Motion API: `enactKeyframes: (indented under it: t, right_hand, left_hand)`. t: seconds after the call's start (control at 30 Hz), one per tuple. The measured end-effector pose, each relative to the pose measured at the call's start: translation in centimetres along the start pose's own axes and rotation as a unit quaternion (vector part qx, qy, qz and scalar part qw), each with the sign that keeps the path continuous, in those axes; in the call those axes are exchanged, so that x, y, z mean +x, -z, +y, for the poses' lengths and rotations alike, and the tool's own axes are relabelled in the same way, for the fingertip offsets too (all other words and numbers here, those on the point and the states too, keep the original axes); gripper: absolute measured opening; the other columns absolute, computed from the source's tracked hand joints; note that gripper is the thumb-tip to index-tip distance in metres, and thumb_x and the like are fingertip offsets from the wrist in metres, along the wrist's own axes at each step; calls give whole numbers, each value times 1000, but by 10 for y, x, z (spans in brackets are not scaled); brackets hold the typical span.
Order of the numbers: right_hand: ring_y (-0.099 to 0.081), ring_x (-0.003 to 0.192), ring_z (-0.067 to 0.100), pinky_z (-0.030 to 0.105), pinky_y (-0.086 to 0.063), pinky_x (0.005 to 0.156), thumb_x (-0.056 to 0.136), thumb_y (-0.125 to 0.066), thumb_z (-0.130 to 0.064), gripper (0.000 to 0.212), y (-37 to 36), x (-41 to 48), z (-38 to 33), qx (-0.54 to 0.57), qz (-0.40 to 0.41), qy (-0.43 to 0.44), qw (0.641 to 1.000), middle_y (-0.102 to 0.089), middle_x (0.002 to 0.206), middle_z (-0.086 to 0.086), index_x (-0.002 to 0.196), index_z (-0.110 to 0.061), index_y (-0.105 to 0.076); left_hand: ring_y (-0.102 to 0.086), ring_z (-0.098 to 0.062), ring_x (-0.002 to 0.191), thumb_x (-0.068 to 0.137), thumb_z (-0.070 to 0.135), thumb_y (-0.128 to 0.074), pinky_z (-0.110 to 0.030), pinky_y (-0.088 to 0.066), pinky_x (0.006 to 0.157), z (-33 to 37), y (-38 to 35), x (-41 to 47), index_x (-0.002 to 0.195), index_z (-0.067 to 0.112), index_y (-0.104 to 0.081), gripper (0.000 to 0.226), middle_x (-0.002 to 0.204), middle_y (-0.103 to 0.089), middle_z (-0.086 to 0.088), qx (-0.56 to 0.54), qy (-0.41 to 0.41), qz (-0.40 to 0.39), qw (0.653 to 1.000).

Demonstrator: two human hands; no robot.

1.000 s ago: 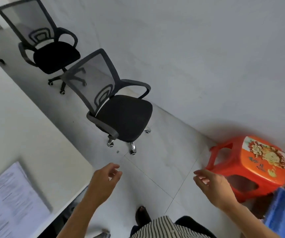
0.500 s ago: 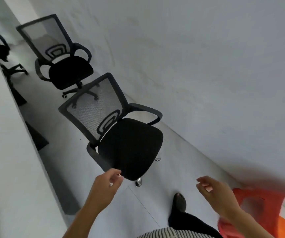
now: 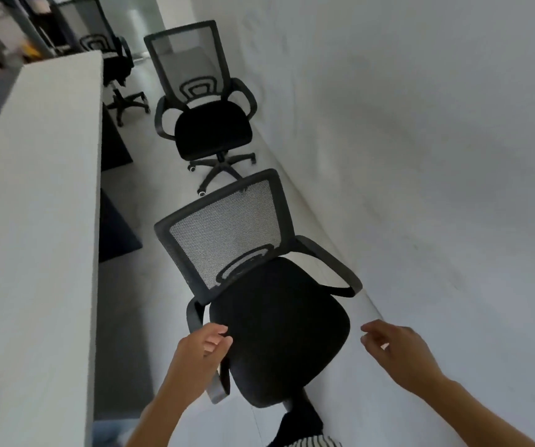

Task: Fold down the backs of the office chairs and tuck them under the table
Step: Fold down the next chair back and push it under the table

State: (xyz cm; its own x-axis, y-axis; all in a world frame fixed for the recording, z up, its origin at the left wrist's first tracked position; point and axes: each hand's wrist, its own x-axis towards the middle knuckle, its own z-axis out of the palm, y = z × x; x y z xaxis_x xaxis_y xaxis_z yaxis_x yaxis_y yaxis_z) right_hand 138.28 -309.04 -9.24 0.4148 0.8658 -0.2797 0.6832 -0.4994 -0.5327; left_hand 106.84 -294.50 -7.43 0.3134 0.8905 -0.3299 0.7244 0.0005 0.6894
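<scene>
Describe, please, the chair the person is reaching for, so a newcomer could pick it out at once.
Between the long white table and the wall stand three black mesh-backed office chairs. It is the nearest chair, right before the left hand and right hand. Unlike the middle chair, its back leans towards the table.

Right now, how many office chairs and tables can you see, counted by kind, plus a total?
Office chairs: 3, the nearest chair, the middle chair, the far chair partly hidden behind the table
Tables: 1, the white table
Total: 4
</scene>
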Motion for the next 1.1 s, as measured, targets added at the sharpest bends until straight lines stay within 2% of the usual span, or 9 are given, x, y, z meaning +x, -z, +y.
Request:
enactKeyframes:
  t: [0.13, 0.23, 0.37, 0.47, 0.53, 0.67, 0.83, 0.97, 1.1]
  right_hand:
    - [-59, 64, -8, 6, -41, 63, 86, -63, -31, 16, 18, 73, -28, -19, -15, 41, 999, -65, 71, -22, 100, -26, -68]
    - [-62, 71, -1, 7, -39, 65, 87, -60, -32, 19, 37, 127, -51, -42, -33, 62, 997, -69, 80, -17, 104, -26, -66]
    - [-64, 80, 6, 15, -45, 72, 90, -55, -34, 24, 57, 201, -85, -102, -55, 113, 987, -70, 90, -11, 110, -25, -63]
    - [-62, 99, 14, 25, -47, 86, 93, -50, -33, 31, 62, 263, -116, -154, -73, 172, 970, -65, 116, -5, 122, -24, -55]
    - [-53, 116, 19, 33, -45, 94, 94, -48, -33, 40, 58, 311, -135, -184, -80, 207, 958, -54, 132, -1, 132, -22, -45]
    - [-37, 131, 29, 44, -40, 101, 91, -51, -37, 57, 34, 409, -167, -244, -80, 286, 923, -38, 146, 9, 140, -18, -31]
    - [-20, 141, 34, 51, -26, 112, 91, -46, -48, 69, -12, 503, -193, -302, -140, 337, 881, -24, 153, 15, 145, -17, -18]
    - [-47, 117, 34, 48, -43, 96, 94, -43, -42, 52, -35, 549, -174, -290, -153, 356, 875, -50, 128, 16, 136, -14, -31]
    - [-55, 91, 32, 40, -48, 65, 92, -51, -36, 39, -34, 568, -153, -252, -91, 377, 887, -59, 101, 14, 119, -7, -46]
  left_hand:
    - [-65, -11, 87, 89, 28, -59, -24, -50, 83, 20, 13, 70, 104, 21, -65, 17, 96, -70, 3, -23, 14, 52, 998]
    - [-65, -18, 92, 88, 27, -60, -37, -51, 89, 33, 29, 126, 108, 15, -62, 23, 96, -70, -2, -39, 40, 106, 993]
    - [-57, -28, 110, 89, 33, -56, -46, -48, 95, 46, 57, 198, 127, 13, -48, 44, 124, -58, -10, 25, 71, 168, 983]
    - [-46, -31, 123, 90, 34, -53, -48, -43, 98, 53, 72, 246, 134, 12, -41, 51, 137, -44, -13, 103, 100, 201, 969]
    - [-37, -33, 130, 92, 37, -49, -51, -40, 100, 52, 74, 276, 138, 13, -33, 55, 143, -37, -14, 129, 134, 199, 962]
    - [-13, -37, 142, 94, 48, -39, -55, -31, 108, 43, 62, 324, 147, 20, -9, 67, 156, -10, -16, 143, 222, 167, 950]
    - [8, -35, 145, 92, 59, -29, -56, -23, 112, 35, 38, 369, 149, 21, -1, 74, 157, 11, -19, 132, 310, 135, 932]
    - [17, -36, 143, 88, 66, -28, -55, -20, 114, 34, 23, 405, 149, 16, 3, 85, 154, 21, -22, 137, 334, 140, 922]
    - [19, -36, 142, 87, 66, -34, -54, -24, 114, 39, 15, 435, 148, 16, 7, 89, 153, 24, -22, 180, 311, 140, 923]
